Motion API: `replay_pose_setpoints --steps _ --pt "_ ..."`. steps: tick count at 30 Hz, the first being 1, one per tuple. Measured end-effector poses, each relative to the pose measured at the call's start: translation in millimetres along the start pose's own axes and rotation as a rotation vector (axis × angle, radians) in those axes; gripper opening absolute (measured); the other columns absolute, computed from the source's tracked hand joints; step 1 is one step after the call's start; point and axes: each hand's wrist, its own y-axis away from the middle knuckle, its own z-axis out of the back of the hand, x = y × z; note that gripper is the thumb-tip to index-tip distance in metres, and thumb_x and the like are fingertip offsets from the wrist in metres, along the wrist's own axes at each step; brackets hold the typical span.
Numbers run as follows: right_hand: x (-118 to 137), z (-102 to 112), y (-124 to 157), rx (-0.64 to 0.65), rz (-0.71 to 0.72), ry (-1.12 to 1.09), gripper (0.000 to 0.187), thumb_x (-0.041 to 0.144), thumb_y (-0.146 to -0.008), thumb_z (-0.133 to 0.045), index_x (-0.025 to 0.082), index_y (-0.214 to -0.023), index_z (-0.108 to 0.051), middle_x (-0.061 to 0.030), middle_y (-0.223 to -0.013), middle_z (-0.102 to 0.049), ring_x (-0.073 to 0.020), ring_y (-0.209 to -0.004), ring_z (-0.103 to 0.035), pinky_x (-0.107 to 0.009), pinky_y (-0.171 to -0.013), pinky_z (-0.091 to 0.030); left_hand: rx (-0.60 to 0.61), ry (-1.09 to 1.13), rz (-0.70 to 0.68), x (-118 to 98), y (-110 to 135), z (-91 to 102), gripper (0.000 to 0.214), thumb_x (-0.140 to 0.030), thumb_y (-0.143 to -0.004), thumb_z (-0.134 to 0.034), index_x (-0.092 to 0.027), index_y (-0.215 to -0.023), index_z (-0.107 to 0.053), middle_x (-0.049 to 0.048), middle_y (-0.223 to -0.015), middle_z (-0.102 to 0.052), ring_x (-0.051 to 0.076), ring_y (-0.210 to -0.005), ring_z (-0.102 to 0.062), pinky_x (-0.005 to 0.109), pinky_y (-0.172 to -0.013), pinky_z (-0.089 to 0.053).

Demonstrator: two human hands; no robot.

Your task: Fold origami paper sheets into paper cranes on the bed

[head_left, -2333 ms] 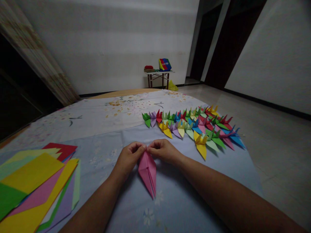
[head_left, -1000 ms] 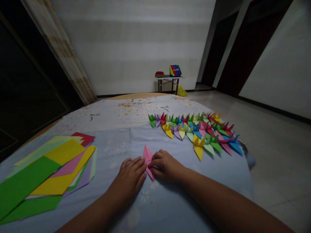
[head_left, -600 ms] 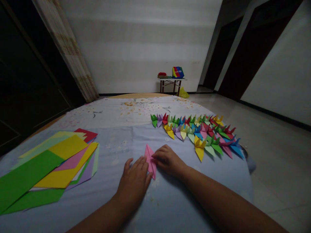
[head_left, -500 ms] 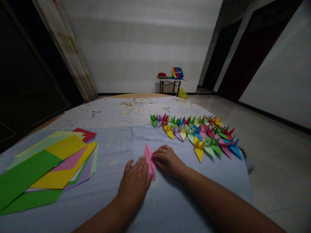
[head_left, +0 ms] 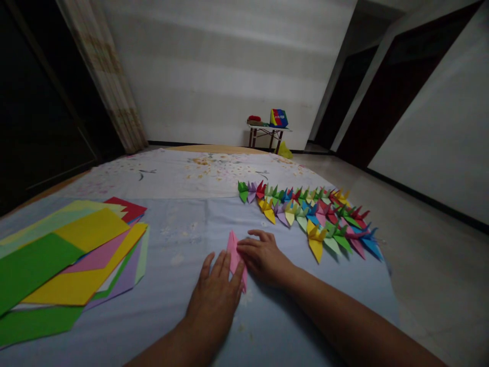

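Note:
A folded pink paper piece (head_left: 234, 252) lies on the pale blue cloth (head_left: 183, 229) between my hands. My left hand (head_left: 218, 291) lies flat on the cloth with fingers stretched out, its fingertips pressing the left side of the pink piece. My right hand (head_left: 263, 256) rests on the right side of the piece, fingers extended and pressing down on its edge. Most of the pink paper's lower part is hidden under the fingers.
A fanned stack of coloured paper sheets (head_left: 72, 250) lies at the left. Several finished paper cranes (head_left: 309, 214) sit in rows at the right. A white flowered cloth (head_left: 198, 171) lies beyond. A small table (head_left: 267, 133) with bright items stands by the far wall.
The pink piece was held up by both hands pinching its top; now it lies flat under both hands. My left hand slid back a little, and the view tilted slightly.

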Motion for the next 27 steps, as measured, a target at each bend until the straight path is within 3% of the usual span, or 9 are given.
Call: replay_pose_setpoints --steps 15,21,27 --pt "-12 -7 -41 0.015 -0.029 0.066 0.030 0.025 -0.086 -0.045 0.025 -0.112 -0.058 -0.0025 -0.122 -0.057 -0.0289 -0.122 -0.029 -0.048 -0.093 -0.024 0.053 0.075 0.018 -1 1 -0.7 0.041 -0.027 -0.085 -0.044 -0.019 -0.125 -0.051 0.0202 -0.131 -0.048 0.031 -0.124 -0.040 0.053 -0.102 -0.022" --pt "-18 10 -37 -0.123 -0.094 0.064 0.036 0.023 -0.084 -0.047 0.022 -0.119 -0.055 -0.0063 -0.127 -0.053 -0.0275 -0.122 -0.031 -0.048 -0.097 -0.023 0.038 0.087 0.021 -2 0 -0.6 0.040 -0.029 -0.086 -0.045 -0.020 -0.124 -0.052 0.0201 -0.131 -0.048 0.031 -0.124 -0.041 0.054 -0.101 -0.022" --pt "5 18 -16 0.150 0.126 0.093 0.038 0.039 -0.091 -0.035 0.031 -0.126 -0.048 -0.0015 -0.141 -0.036 -0.0304 -0.133 -0.014 -0.053 -0.101 -0.015 -0.051 0.114 0.035 -2 2 -5.7 0.031 -0.032 -0.086 -0.047 -0.024 -0.113 -0.060 0.0118 -0.126 -0.055 0.025 -0.123 -0.043 0.050 -0.103 -0.020"
